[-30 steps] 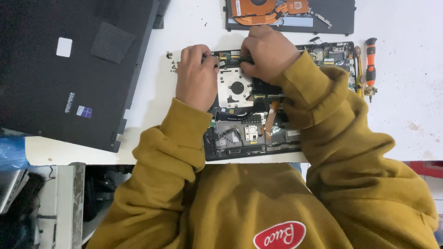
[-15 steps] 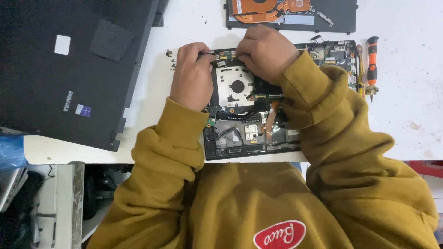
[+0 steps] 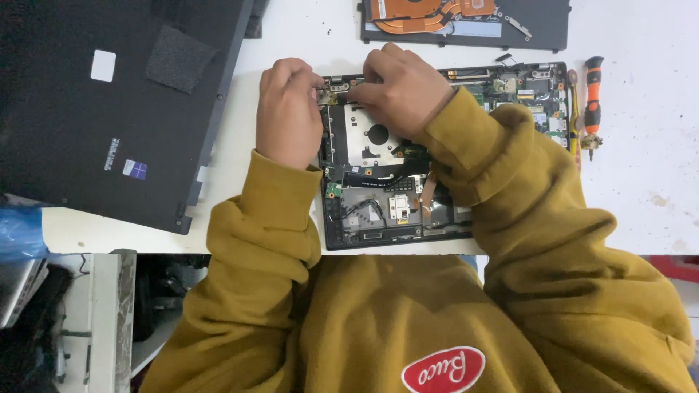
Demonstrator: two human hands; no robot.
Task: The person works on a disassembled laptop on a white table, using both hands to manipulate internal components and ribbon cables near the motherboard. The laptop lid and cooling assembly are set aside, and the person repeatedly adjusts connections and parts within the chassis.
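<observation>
A: Two hands on opened laptop chassis (image 3: 408, 211), mid-counter (image 3: 641, 189). Left hand (image 3: 289, 116) grip pinching small hinge bracket (image 3: 326, 93) at top edge.
B: Right hand (image 3: 404, 91)?
A: Shifted slightly left since earlier, fingers pressed together beside bracket. Orange screwdriver (image 3: 593, 94) unused, far right.

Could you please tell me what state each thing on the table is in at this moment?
Opened laptop chassis: cover off, boards and cables exposed.
Left hand: fingers curled at the chassis's top left corner, on a small metal part.
Right hand: fingers pinching at the same top edge.
Black laptop cover: lying flat, apart on the left.
Copper heatsink assembly: removed, resting on a dark panel.
Orange screwdriver: lying unused on the right.
</observation>
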